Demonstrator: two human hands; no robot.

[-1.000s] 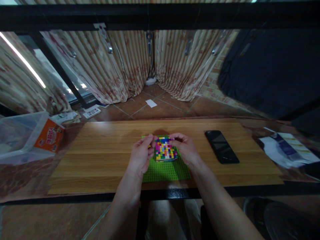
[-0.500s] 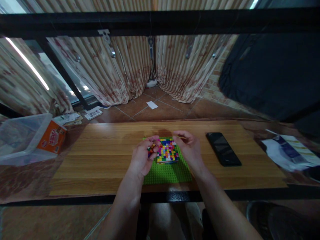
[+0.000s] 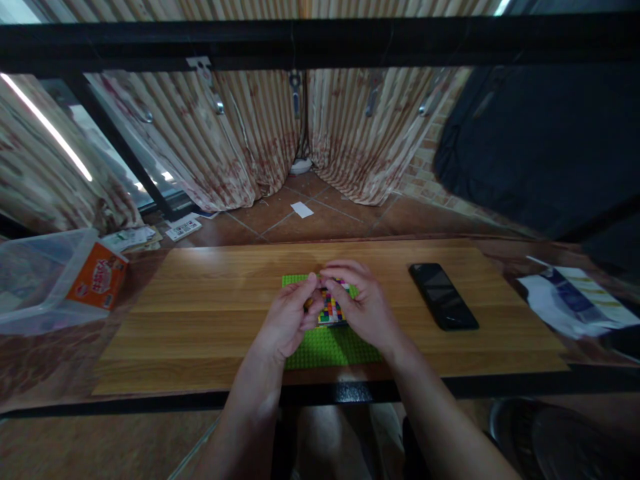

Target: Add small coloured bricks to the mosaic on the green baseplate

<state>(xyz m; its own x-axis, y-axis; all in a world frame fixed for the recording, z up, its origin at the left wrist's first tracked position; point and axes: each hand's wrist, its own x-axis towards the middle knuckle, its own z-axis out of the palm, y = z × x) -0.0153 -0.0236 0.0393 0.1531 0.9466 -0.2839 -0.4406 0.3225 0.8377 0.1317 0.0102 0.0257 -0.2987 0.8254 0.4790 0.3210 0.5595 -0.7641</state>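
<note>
A green studded baseplate (image 3: 330, 347) lies at the middle of the wooden table (image 3: 200, 313), near its front edge. On its far half stands a block of small multicoloured bricks (image 3: 329, 311), mostly covered by my hands. My left hand (image 3: 287, 317) is curled at the block's left side, its fingertips pinched together on something too small to make out. My right hand (image 3: 357, 303) lies over the top and right of the block, fingers bent and pressing down on it. The two hands touch above the block.
A black phone (image 3: 443, 295) lies flat to the right of the baseplate. A clear plastic bin (image 3: 35, 280) with an orange box (image 3: 97, 277) sits off the table's left end. Papers (image 3: 570, 300) lie at the far right. A black bar (image 3: 320, 40) crosses overhead.
My right hand has moved left from the block's right edge to lie over its top. My left hand has closed in towards it, so the hands now meet and hide most of the bricks.
</note>
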